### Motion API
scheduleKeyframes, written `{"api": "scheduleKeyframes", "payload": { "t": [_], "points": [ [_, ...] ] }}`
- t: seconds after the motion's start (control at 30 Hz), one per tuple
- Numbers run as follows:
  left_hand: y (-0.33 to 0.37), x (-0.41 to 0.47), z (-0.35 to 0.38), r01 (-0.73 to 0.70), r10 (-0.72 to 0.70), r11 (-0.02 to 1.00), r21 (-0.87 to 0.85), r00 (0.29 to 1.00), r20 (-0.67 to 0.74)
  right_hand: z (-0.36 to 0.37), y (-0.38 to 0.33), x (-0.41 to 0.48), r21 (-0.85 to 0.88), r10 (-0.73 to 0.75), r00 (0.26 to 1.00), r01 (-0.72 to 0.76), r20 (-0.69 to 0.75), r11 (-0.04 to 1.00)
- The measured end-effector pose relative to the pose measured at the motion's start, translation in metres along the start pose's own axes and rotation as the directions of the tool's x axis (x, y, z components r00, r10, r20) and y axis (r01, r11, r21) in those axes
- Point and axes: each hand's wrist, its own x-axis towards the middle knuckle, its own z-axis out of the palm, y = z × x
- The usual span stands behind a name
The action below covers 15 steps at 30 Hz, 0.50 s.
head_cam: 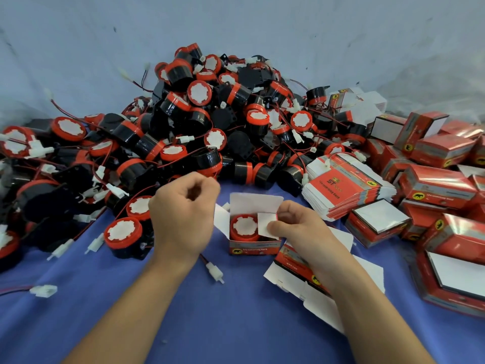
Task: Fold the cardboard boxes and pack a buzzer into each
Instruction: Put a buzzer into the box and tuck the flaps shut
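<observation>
Open box at centre of the worktop, buzzer seated face up inside. The right hand pinches a side flap, apparently to fold it shut. The left hand hovers curled; whether its grip holds anything cannot be told.

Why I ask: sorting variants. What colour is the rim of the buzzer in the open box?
Red rim on the buzzer, white centre; head view.
</observation>
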Motion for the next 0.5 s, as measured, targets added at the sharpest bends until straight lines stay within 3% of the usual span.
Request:
{"api": "scheduleKeyframes", "payload": {
  "t": [0.1,0.2,0.3,0.5],
  "points": [
    [-0.019,-0.002,-0.001,0.289,-0.283,0.956,-0.051,0.955,0.093,0.005,0.002,0.001,-0.022,-0.009,0.996,0.007,-0.092,1.0],
    [-0.025,-0.003,0.009,0.569,-0.498,0.814,-0.113,0.785,0.37,0.01,0.004,0.002,-0.083,-0.058,0.983,0.044,-0.174,0.996],
    [-0.018,-0.005,0.01,0.559,-0.411,0.824,-0.091,0.702,0.582,0.009,0.003,0.004,-0.135,-0.073,0.981,0.049,-0.179,0.99],
    [-0.011,-0.005,0.002,0.435,-0.258,0.899,-0.055,0.626,0.736,0.01,0.005,0.006,-0.272,-0.123,0.956,0.048,-0.267,0.961]
  ]
}}
